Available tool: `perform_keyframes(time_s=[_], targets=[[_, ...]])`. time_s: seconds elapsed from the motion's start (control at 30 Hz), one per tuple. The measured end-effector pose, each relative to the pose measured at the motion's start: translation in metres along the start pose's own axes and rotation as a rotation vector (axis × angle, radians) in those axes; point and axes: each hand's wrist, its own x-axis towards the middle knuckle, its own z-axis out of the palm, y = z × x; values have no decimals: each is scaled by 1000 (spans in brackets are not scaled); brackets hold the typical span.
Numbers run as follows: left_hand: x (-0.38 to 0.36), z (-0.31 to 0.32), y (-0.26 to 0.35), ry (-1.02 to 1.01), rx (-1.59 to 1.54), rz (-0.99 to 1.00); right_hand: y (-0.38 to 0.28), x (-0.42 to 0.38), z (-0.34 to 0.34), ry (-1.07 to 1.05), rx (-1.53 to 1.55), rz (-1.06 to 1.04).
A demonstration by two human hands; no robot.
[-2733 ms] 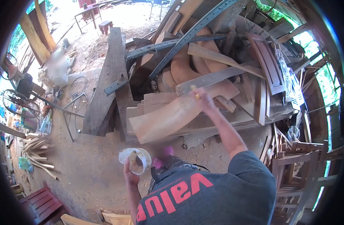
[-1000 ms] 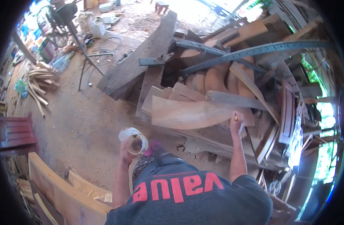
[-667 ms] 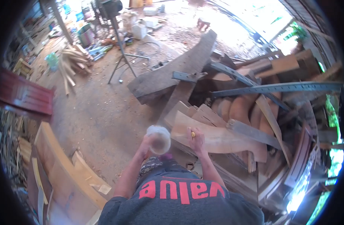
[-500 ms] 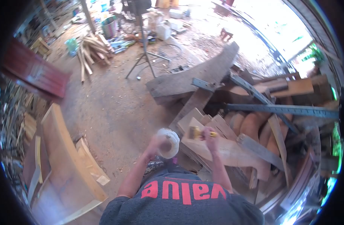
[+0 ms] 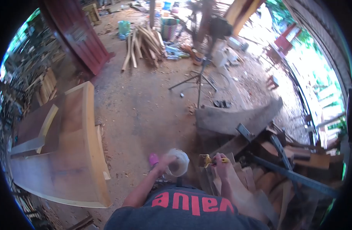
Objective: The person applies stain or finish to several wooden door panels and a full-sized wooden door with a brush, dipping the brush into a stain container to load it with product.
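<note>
In the head view, my left hand point(image 5: 165, 164) is closed on a round white plastic tub point(image 5: 183, 165), held in front of my body. The tub's open mouth faces up, though its contents are too blurred to make out. To its right, my right hand point(image 5: 222, 164) is wrapped around the yellow handle of a paintbrush point(image 5: 206, 161). The brush's bristle end points left toward the tub, with a gap between them. Below the tub, a pink shoe point(image 5: 153, 159) shows on one foot.
At the left stands a large wooden panel point(image 5: 78, 153) with a pale edge. Timber offcuts and a metal bar point(image 5: 298, 178) crowd the right. Ahead are a tripod stand point(image 5: 200, 78), a heap of wooden strips point(image 5: 144, 46) and a red corrugated panel point(image 5: 78, 38). Wood chips litter the floor point(image 5: 145, 103).
My view has turned to the left, so the surroundings sit farther right. Both hands appear slightly lower, keeping hold of the tub and the paintbrush. The pink shoe now shows more clearly.
</note>
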Motion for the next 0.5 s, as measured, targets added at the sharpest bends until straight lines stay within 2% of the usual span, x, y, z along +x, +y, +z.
perform_keyframes(time_s=[0.07,0.1,0.13,0.17,0.2,0.23,0.27,0.33,0.4,0.47,0.5], targets=[[13,-29,18,20,40,73,-5,31,60,-49,-687,-553],[19,-44,24,114,66,71,-31,30,101,-73,-200,-75],[25,-62,32,207,89,68,-37,47,125,-110,-209,-80],[32,-86,42,141,76,95,-43,65,143,-134,-500,-439],[20,-93,76,166,65,110,-51,79,163,-147,-773,-810],[4,-99,109,225,48,88,-58,88,184,-125,-1036,-957],[-7,-106,136,279,35,65,-66,96,203,-141,-1023,-969],[-5,-148,150,257,25,93,-82,109,238,-271,-391,-303],[-10,-179,169,232,26,128,-102,115,276,-271,-373,-289],[-15,-200,184,348,-60,160,-98,140,300,-112,-918,-1123],[-20,-206,196,359,-60,182,-93,160,312,-184,-690,-1106]])
